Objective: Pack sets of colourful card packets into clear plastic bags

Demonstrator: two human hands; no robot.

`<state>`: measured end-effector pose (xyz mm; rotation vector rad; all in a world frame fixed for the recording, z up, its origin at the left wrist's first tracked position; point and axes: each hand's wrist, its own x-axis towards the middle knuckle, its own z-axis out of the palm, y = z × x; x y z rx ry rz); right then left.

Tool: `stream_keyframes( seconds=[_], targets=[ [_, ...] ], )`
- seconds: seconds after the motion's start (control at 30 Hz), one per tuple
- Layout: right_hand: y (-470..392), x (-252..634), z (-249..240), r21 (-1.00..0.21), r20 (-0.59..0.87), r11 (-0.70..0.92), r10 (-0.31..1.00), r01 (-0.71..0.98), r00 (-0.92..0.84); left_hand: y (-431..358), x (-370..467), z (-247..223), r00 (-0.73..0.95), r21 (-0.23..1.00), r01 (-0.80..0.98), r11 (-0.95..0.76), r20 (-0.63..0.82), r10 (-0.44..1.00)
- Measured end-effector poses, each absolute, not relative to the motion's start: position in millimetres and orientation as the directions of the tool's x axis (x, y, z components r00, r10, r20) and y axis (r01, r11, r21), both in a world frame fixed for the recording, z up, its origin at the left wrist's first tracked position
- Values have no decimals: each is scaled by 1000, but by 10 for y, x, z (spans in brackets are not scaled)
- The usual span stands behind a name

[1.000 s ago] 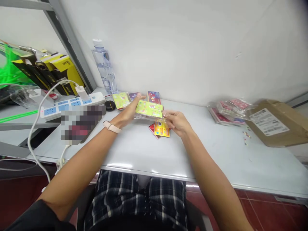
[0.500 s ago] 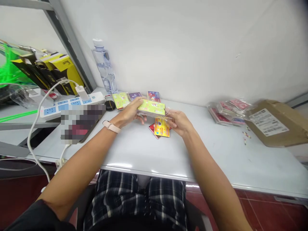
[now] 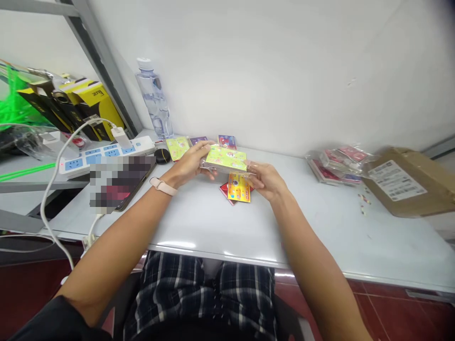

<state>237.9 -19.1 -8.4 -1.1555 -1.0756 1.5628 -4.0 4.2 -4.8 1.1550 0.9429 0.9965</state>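
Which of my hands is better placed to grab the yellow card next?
Right, I'd say: your right hand is nearer the yellow card than your left hand, though both hold the green pack.

- green card pack [image 3: 226, 157]: chunky lil stack in clear, crinkly plastic, bright printed top facing up, held up off the table [image 3: 213, 222], long side running left to right
- yellow card pack [image 3: 239, 188]: lying flat just below it in view, crossed over something red, top edge hidden
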Motion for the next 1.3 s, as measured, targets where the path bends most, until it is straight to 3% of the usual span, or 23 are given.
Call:
stream_keyframes(
  seconds=[0.1, 0.33, 0.73, 1.3],
  targets=[
    [-192, 2388, -84, -960, -201, -230, 964, -163, -173, 31, -39, -9, 265, 984, -131, 123, -85, 961],
    [-183, 2398, -106, -959, -181, -212, 969, -188, -167, -13, -32, 7, 393, 971, -94, 218, -165, 905],
    [-220, 2356, -155, -977, -178, -200, 953, -67, -245, 33, -86, -101, 459, 970, -107, 220, -148, 876],
    [-201, 2419, -102, -970, -187, -219, 950, -105, -249, 55, -93, -72, 498, 950, -166, 265, -151, 854]
  ],
)
